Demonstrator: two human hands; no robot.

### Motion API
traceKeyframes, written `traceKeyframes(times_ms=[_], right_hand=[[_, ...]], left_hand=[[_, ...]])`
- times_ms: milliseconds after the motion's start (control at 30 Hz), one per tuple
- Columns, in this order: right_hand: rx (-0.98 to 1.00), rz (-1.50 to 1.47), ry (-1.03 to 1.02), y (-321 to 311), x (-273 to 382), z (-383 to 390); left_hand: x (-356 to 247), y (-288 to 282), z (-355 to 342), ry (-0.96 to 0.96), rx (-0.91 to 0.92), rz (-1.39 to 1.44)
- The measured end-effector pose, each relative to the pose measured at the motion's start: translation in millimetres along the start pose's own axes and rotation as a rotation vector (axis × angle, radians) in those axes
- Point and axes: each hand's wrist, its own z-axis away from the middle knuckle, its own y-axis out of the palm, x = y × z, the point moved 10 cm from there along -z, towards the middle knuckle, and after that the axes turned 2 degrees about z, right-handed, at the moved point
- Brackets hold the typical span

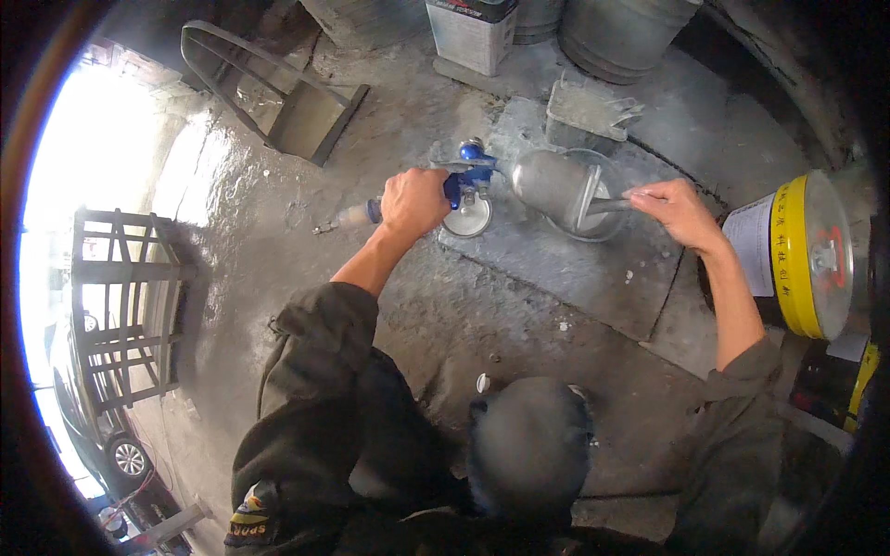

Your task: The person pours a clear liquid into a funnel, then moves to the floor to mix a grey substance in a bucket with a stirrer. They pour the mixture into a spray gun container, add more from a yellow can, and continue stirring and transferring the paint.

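Observation:
My left hand (414,199) is closed around the grip of a blue and silver spray gun (475,167), which lies tilted on its side. A metal air fitting (345,219) sticks out to the left below that hand. The gun's grey metal cup (549,182) points right, its mouth over a clear round tub (607,227). My right hand (681,213) pinches the grey handle of a brush-like tool (612,205), whose far end reaches the cup's mouth; that end is partly hidden. Under the gun lies a round whitish lid (468,219).
A dusty rectangular tub (586,111) stands beyond the clear tub. Large pails (623,37) and a white can (471,37) line the back. A yellow-banded drum (799,255) is at the right. A metal-framed scoop (311,120) lies far left, near a slatted rack (125,306).

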Motion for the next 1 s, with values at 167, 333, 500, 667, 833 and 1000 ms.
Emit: traceKeyframes(times_ms=[167,333,500,667,833,1000], right_hand=[[-0.232,0.09,0.098,-40.5,-60.8,33.1],[-0.423,0.154,0.185,-25.2,-86.2,46.5],[-0.466,0.204,0.267,-1.2,-63.8,43.3],[-0.56,0.14,0.305,11.9,-84.9,40.2],[-0.711,-0.161,0.49,32.3,-101.3,36.1],[-0.725,-0.351,0.525,64.2,-98.4,20.2]], left_hand=[[-13.6,-29.0,-10.4,-0.026,-0.118,-0.06],[-29.2,-58.0,-9.2,0.153,-0.373,-0.131],[-13.2,-71.2,-5.8,0.089,-0.308,-0.075],[46.6,-60.0,7.1,-0.082,-0.119,0.21],[157.3,-7.5,84.4,-0.263,0.024,0.583],[263.6,43.2,236.6,-0.584,0.027,0.594]])
